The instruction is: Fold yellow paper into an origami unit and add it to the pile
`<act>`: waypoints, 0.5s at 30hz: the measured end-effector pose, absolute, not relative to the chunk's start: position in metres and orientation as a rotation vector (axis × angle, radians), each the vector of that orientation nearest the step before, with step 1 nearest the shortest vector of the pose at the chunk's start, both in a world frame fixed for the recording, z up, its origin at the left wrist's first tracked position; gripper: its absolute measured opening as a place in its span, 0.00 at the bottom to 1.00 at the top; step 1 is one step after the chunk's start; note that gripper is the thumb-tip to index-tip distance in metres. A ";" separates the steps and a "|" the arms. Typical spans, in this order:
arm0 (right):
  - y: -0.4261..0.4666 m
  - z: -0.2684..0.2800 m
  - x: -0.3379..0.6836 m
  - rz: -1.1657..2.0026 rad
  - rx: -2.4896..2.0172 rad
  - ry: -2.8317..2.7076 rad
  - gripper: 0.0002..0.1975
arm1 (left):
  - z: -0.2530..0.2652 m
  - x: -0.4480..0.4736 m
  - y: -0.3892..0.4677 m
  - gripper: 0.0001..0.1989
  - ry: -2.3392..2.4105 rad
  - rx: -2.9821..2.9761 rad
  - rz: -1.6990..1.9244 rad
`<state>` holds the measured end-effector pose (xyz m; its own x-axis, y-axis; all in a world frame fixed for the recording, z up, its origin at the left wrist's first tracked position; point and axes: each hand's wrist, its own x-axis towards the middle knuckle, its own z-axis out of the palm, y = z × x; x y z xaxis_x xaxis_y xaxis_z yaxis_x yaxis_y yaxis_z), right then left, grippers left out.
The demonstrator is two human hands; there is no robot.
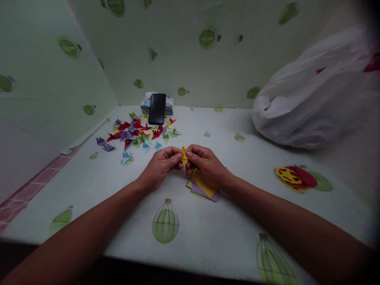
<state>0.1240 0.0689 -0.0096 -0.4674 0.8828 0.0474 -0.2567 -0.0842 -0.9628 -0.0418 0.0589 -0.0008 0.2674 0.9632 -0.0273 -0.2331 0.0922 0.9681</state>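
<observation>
A small piece of folded yellow paper [184,155] is pinched between both hands above the middle of the table. My left hand [166,160] grips its left side with thumb and fingertips. On its right side, my right hand [204,161] holds it the same way, and the fingers hide part of the folds. Under my right hand lies a loose stack of coloured paper sheets [203,188], orange-yellow on top with purple, green and red edges showing. Beyond my left hand, a pile of small folded paper birds [138,132] in red, purple, green, blue and yellow spreads over the table.
A black phone [157,109] leans on a tissue box [169,106] behind the birds. At the right stands a large white plastic bag [303,103]. Red and yellow cut-out shapes [297,177] lie in front of it. The table [127,233] meets a balloon-patterned wall.
</observation>
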 end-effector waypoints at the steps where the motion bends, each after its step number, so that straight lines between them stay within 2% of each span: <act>1: 0.069 -0.010 0.124 1.694 -0.743 -1.321 0.15 | -0.001 -0.042 0.059 0.14 0.863 1.093 1.065; 9: 0.069 -0.008 0.124 1.665 -0.796 -1.312 0.14 | -0.001 -0.043 0.060 0.13 0.889 1.054 1.057; 15: 0.070 -0.011 0.124 1.684 -0.790 -1.253 0.14 | -0.003 -0.041 0.058 0.15 0.914 1.146 1.156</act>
<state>0.1236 0.0705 -0.0111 -0.4212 0.9069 0.0081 -0.2682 -0.1160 -0.9564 -0.0413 0.0579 -0.0032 0.1956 0.9804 0.0230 -0.2041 0.0178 0.9788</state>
